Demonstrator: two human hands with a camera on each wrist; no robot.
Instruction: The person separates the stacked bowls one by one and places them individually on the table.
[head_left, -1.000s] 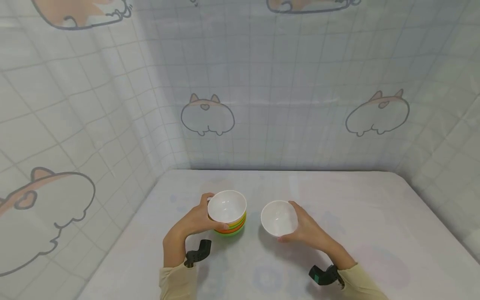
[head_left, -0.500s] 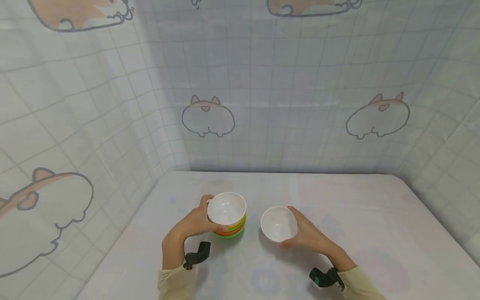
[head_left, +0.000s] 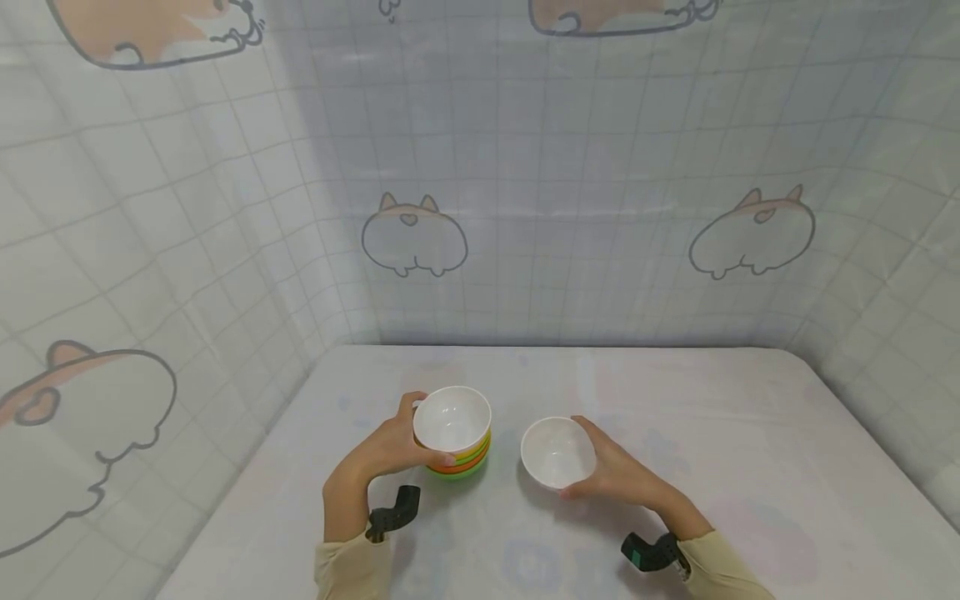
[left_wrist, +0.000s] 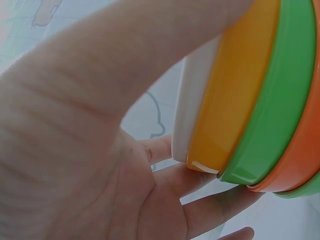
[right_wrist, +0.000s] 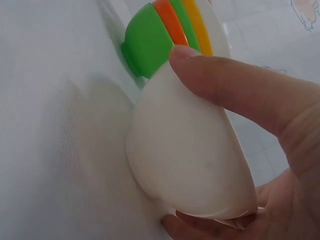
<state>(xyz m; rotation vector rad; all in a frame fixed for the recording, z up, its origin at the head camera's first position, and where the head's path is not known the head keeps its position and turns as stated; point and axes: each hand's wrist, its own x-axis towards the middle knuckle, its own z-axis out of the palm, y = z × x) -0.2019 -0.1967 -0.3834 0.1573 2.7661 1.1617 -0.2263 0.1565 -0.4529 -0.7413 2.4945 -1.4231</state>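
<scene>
Gridded cloth [head_left: 570,300] with cartoon animals hangs behind and to both sides of the stack [head_left: 459,435] of bowls; the pale tabletop [head_left: 712,433] spreads around it. The left hand [head_left: 397,442]'s fingers curl round the stack's left side. Just right of the stack, the right hand [head_left: 613,467]'s fingers pinch a white bowl [head_left: 555,452].
</scene>
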